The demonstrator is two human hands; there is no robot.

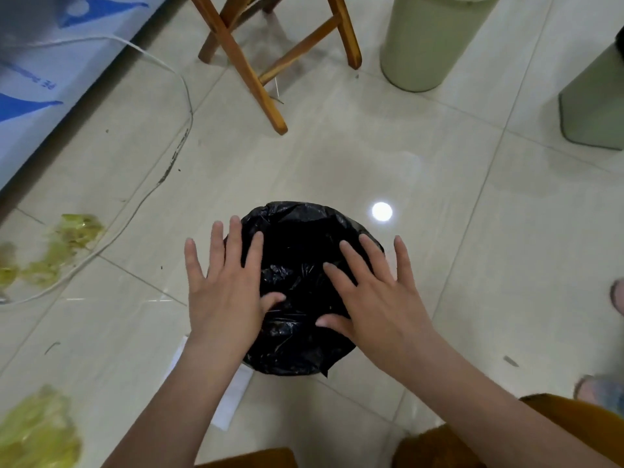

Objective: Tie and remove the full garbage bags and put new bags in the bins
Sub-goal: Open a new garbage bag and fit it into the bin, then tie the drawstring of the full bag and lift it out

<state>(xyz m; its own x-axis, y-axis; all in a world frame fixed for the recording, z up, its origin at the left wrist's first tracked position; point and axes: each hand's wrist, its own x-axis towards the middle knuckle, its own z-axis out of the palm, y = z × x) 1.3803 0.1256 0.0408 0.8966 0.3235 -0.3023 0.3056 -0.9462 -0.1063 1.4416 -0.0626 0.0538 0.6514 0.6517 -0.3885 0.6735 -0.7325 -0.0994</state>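
Over the black bag (297, 285) lining a floor bin, left hand (223, 292) and right hand (374, 292) lie flat, fingers spread, gripping nothing, probably smoothing it down.

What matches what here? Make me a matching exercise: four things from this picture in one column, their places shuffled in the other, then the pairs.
1. black bag
2. wooden stool
3. white cable
4. round green bin

A. top right
B. winding across the floor, left
C. under both hands
D. top centre

Pairs: 1-C, 2-D, 3-B, 4-A
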